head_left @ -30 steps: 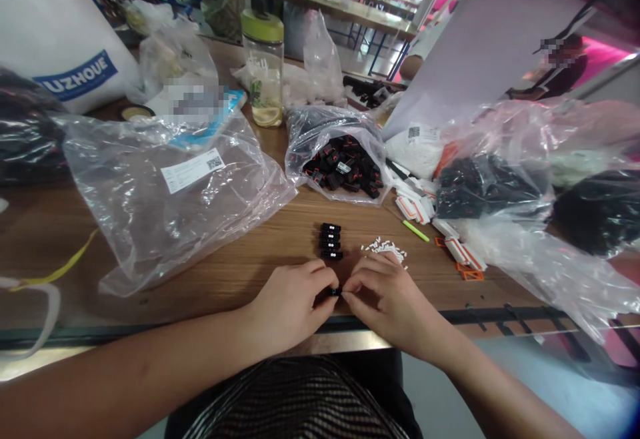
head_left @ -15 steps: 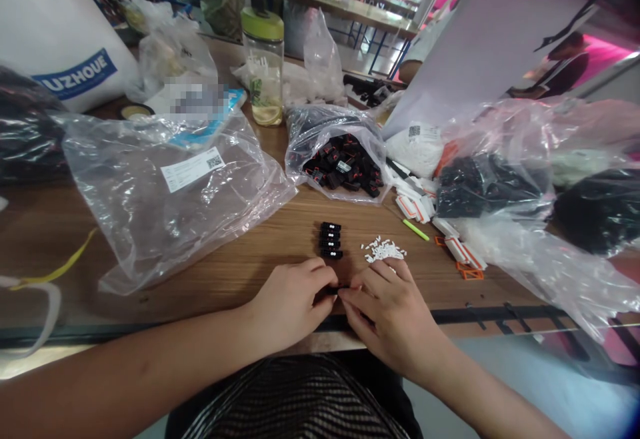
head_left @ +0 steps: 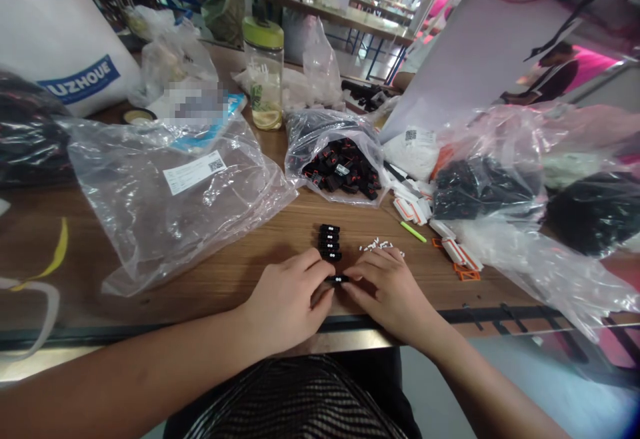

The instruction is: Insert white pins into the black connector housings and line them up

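Near the table's front edge, a small black connector (head_left: 339, 279) with two white dots on top lies between my hands. My left hand (head_left: 295, 295) pinches its left end, fingers closed. At its right end, the closed fingertips of my right hand (head_left: 387, 289) grip it too. Just beyond, several similar black connectors (head_left: 329, 241) with white dots stand in a short column. A pile of tiny white pieces (head_left: 375, 245) lies behind my right hand, partly hidden by it.
A clear plastic bag (head_left: 200, 205) lies flat at left. Behind the column is an open bag of black parts (head_left: 340, 169). A bottle (head_left: 263, 72) stands further back. To the right are a green stick (head_left: 413, 231), white-and-orange parts (head_left: 461, 252) and filled bags (head_left: 487, 185).
The held connector has moved slightly away from the table edge, and its two white dots now show. My right hand has shifted a little forward and covers more of the white pile.
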Action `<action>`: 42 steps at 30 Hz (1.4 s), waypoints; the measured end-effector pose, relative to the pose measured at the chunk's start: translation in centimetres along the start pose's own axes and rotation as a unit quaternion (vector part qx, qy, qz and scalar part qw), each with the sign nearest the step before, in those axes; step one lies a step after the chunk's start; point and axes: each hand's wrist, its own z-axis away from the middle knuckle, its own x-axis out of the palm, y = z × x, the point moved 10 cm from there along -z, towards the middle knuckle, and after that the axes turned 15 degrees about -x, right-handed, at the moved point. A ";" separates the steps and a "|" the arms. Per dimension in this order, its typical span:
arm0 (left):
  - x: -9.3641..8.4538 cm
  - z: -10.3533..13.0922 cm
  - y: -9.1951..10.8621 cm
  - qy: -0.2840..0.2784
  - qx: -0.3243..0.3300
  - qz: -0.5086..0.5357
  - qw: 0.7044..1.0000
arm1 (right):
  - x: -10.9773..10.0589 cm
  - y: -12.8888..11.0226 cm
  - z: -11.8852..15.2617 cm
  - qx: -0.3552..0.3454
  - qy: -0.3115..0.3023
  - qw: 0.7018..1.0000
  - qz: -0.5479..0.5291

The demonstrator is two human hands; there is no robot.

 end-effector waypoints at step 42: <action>-1.2 -0.8 -0.5 0.017 0.033 0.138 0.990 | -2.0 16.0 -8.6 0.141 -0.056 0.964 0.218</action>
